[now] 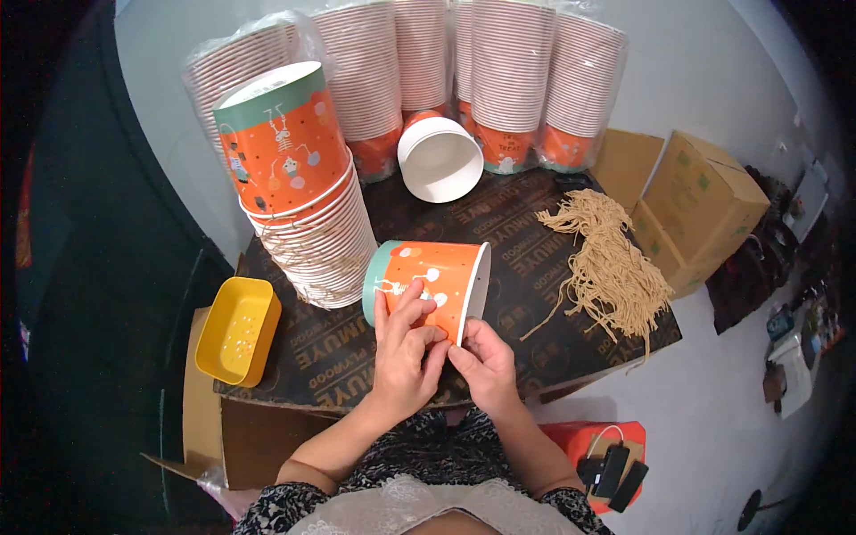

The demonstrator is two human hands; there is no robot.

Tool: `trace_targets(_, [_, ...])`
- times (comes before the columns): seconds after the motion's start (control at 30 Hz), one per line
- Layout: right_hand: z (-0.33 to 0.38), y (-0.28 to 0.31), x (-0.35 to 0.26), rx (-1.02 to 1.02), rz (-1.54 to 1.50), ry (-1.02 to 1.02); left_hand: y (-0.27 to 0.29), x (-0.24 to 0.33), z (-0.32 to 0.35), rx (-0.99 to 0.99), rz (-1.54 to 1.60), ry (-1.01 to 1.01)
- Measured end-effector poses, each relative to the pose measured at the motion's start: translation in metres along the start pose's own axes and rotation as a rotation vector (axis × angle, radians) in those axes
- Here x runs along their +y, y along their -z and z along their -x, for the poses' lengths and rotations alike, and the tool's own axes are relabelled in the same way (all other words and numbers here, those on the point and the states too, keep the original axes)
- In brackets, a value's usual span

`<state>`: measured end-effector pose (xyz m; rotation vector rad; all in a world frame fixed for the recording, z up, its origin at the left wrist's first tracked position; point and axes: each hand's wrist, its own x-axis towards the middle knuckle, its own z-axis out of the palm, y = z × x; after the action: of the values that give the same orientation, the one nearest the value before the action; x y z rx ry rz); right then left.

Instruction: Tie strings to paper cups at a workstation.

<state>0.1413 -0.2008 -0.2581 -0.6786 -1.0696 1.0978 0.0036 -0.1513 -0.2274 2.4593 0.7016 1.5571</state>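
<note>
An orange paper bucket (pixel 437 276) with a green base band, a white rim and printed skeleton figures lies on its side at the table's near edge, its mouth facing right. My left hand (pixel 406 352) holds it from the near side, some fingers spread along the wall, thumb and another finger close to the rim. At the lower part of that rim, my right hand (pixel 484 361) pinches with thumb and fingers; anything small between them is hidden. A dark dot, perhaps a hole, shows near the upper rim. To the left leans a tall stack of similar buckets (pixel 316 241) with strings hanging along their rims.
A bundle of tan strings (pixel 606 267) lies on the right of the dark plywood table (pixel 339 361). At left stands a yellow tray (pixel 260 343) with small white pieces. Behind are a white-lined bucket (pixel 439 165), plastic-wrapped bucket stacks (pixel 508 71) and cardboard boxes (pixel 704 196).
</note>
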Motion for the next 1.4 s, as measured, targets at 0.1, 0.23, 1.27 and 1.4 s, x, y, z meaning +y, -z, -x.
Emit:
trace_targets(0.1, [0.002, 0.0, 0.003, 0.01, -0.001, 0.018, 0.0, 0.0, 0.001, 0.005, -0.004, -0.009])
trace_targets(0.23, [0.005, 0.002, 0.008, 0.023, 0.111, 0.022, 0.001, 0.002, 0.001, 0.008, -0.024, -0.022])
trace_targets(1.27, [-0.021, 0.026, -0.074, -0.078, 1.198, 0.754, 0.246, -0.15, 0.063, -0.296, -0.979, 0.962])
trace_targets(1.4, [0.002, 0.1, -0.07, 0.189, 1.315, 0.595, 0.243, -0.136, 0.072, -0.011, -0.886, 0.682])
